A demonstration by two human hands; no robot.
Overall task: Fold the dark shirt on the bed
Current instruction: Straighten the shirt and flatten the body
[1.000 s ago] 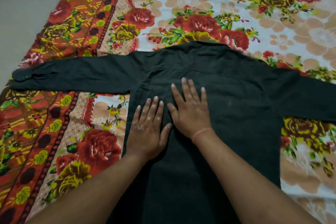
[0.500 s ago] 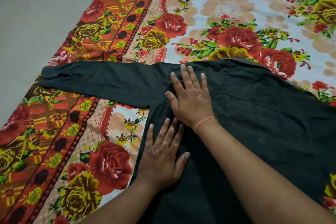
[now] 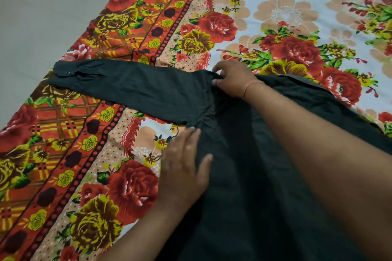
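Pressing flat with fingers spread on the near side seam of the one dark shirt [image 3: 244,165], just below its armpit, the left hand [image 3: 184,167] is gripping nothing, while farther along that shirt the right hand [image 3: 233,79] is curling shut and pinching cloth at the shoulder seam. Lying back-up on the single floral bedsheet [image 3: 286,17], the shirt is spreading one visible sleeve [image 3: 131,89] outward; lifting the pinch unevenly is likely to bunch the already puckering armpit.
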